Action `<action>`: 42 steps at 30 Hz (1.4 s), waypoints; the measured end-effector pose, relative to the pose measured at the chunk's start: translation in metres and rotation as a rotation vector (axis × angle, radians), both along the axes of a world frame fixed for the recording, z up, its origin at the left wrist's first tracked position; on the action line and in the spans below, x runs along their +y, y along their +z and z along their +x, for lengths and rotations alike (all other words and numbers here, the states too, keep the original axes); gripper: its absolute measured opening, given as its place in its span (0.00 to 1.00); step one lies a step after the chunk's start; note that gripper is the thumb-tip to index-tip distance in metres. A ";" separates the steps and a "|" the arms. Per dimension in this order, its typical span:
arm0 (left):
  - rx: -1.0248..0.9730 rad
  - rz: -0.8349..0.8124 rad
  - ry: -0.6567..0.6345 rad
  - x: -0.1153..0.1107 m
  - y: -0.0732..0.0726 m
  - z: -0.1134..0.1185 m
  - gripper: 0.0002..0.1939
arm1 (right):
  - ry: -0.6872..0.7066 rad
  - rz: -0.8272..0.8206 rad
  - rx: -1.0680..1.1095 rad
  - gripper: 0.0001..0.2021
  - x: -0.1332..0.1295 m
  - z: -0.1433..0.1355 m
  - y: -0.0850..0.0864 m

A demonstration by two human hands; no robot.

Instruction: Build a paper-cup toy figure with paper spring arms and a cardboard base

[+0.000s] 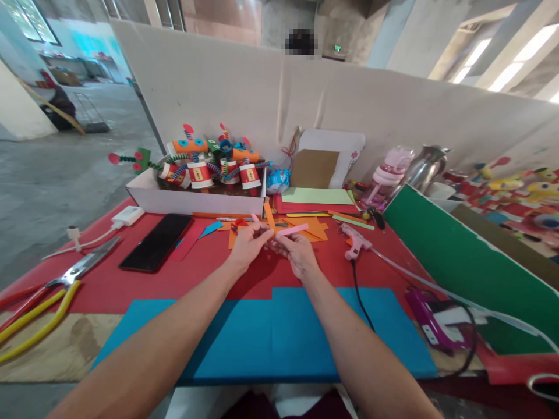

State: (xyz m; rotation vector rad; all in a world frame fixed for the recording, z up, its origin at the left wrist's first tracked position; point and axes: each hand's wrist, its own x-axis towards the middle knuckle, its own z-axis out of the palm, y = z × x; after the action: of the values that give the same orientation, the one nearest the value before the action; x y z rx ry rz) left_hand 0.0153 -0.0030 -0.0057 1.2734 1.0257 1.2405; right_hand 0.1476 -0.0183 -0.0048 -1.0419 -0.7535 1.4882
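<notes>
My left hand (250, 244) and my right hand (297, 249) meet above the red table covering, fingertips pinched close together. Between them they hold crossed paper strips: an orange strip (269, 215) points up and away, and a pink strip (296, 229) sticks out to the right. A shorter pink end shows above my left fingers. Where the strips cross is partly covered by my thumbs. Just behind my hands lie orange paper pieces (312, 228) and a pair of scissors with red handles (238, 223). To the right rests a pink glue gun (357, 241).
On the left are a black phone (156, 243), large shears (72, 276) and a white charger (128, 216). A white box (196, 201) of paper-cup figures stands behind. Blue sheets (236, 337) line the front edge; a purple power strip (437, 326) and green board (476, 273) are right.
</notes>
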 end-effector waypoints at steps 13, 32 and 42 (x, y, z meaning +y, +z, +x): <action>-0.136 -0.058 -0.056 -0.001 0.004 0.000 0.20 | 0.019 -0.033 0.024 0.14 0.000 0.001 0.002; -0.111 -0.081 -0.082 -0.001 0.001 0.000 0.19 | -0.049 0.019 -0.014 0.15 0.001 -0.002 -0.001; -0.064 -0.044 -0.017 -0.002 0.001 0.001 0.15 | -0.020 0.082 -0.030 0.13 -0.003 -0.005 0.000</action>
State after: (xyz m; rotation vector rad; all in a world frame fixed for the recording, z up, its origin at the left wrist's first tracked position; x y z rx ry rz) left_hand 0.0164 -0.0045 -0.0052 1.1987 0.9891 1.2319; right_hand 0.1424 -0.0213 -0.0052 -1.0091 -0.8165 1.4158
